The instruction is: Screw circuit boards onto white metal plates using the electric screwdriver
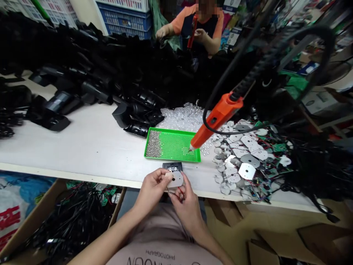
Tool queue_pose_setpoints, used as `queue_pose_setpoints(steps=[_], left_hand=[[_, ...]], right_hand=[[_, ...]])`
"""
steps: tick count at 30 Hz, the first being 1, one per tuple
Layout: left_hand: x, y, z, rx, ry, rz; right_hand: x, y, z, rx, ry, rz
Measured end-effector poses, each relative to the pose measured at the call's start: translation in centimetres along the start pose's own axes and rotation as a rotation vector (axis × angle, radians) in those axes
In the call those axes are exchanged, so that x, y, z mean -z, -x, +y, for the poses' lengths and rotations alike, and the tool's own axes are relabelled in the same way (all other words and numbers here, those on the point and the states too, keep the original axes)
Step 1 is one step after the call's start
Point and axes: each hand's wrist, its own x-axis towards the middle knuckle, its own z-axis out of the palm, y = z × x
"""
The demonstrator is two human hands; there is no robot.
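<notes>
Both my hands are raised just over the table's front edge. My left hand (151, 189) pinches one side of a small silver metal plate (175, 179), and my right hand (184, 206) grips its other side, near thin red wires (180, 192). Just behind the plate, a black plastic housing (172, 167) lies on the white table (91, 140). Further back, an orange electric screwdriver (217, 121) hangs from a black cable, its tip over a green perforated tray (176, 147). Silver screws (153, 143) fill the tray's left end.
To the right lies a heap of metal plates with wired green circuit boards (248, 162). Black plastic housings (82, 73) cover the table's far side, with clear plastic pieces (184, 117) behind the tray. A box of black cables (74, 221) sits below the front edge. A co-worker (195, 25) sits opposite.
</notes>
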Motion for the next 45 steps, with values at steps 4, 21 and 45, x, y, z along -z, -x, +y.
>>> queue_pose_setpoints(steps=[4,21,45], left_hand=[[-0.2,-0.5,-1.8,0.106,0.172,0.112],[-0.2,0.9,-1.3,-0.012,0.104,0.130],[4.5,-4.7,-4.1,-0.504,-0.898,-0.138]], right_hand=[[0.2,0.4,0.3,0.078,0.141,0.057],[1.0,0.1,0.4,0.703,0.500,0.227],[2.1,-5.3,3.6,1.068,0.978,0.197]])
